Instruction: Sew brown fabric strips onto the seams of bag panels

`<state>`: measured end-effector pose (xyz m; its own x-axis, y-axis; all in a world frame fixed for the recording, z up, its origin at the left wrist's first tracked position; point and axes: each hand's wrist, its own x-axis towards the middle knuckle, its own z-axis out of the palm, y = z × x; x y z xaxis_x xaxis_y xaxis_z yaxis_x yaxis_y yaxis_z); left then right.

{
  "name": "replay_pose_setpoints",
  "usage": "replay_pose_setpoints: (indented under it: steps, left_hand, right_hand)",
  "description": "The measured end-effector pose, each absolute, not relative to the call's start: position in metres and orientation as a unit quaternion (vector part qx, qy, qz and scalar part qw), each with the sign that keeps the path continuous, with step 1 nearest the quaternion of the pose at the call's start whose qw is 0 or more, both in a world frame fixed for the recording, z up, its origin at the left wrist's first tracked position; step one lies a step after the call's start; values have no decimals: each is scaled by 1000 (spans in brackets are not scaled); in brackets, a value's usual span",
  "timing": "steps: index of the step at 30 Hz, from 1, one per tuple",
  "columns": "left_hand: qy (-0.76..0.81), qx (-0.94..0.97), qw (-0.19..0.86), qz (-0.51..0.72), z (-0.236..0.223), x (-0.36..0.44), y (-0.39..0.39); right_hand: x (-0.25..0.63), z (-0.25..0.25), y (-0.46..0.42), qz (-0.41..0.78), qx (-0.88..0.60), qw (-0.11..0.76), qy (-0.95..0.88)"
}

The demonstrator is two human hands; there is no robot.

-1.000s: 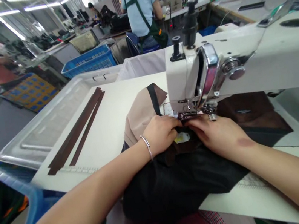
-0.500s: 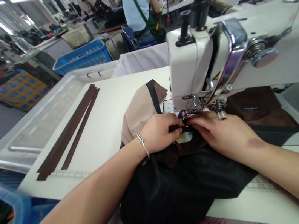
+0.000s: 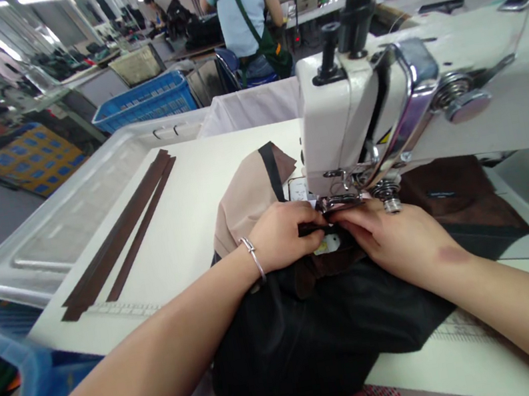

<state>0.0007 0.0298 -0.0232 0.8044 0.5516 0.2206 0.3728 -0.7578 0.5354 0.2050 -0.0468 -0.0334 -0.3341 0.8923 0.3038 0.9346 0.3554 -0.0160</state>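
Observation:
A white sewing machine (image 3: 333, 122) stands over a piece of dark fabric (image 3: 318, 337), which drapes off the table's front edge. Just left of the presser foot (image 3: 341, 201), my left hand (image 3: 285, 233) pinches a dark folded edge of the fabric between thumb and fingers. My right hand (image 3: 392, 231) is closed on the same fabric, its fingertips close in front of the foot. Beige fabric (image 3: 244, 194) with a black band lies beyond my left hand. To the right, under the machine arm, spreads a brown panel (image 3: 451, 194) with a small label.
Brown strips (image 3: 119, 236) lie on the white table (image 3: 207, 160) at the left. A clear plastic tray (image 3: 25, 255) and a blue crate (image 3: 34, 371) flank the table. Behind it are a blue basket (image 3: 147, 102) and a seated co-worker (image 3: 245, 19).
The view has shifted, so the machine looks larger and farther right than a second ago. Both hands stay by the presser foot on the fabric; over the last half second almost nothing moves.

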Motion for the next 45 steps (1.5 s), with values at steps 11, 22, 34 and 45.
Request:
replay_pose_setpoints:
  steps: [11, 22, 34, 45]
  left_hand:
    - [244, 918, 238, 202, -25, 1, 30]
    - [237, 934, 177, 200, -26, 4, 29]
    - [309, 889, 260, 218, -24, 7, 26]
    - [225, 968, 38, 106, -18, 2, 23]
  right_hand:
    - [204, -33, -47, -88, -564, 117, -813]
    - [203, -29, -49, -64, -565, 120, -814]
    - [202, -38, -37, -1, -559, 205, -804]
    - [206, -39, -43, -51, -487, 221, -844]
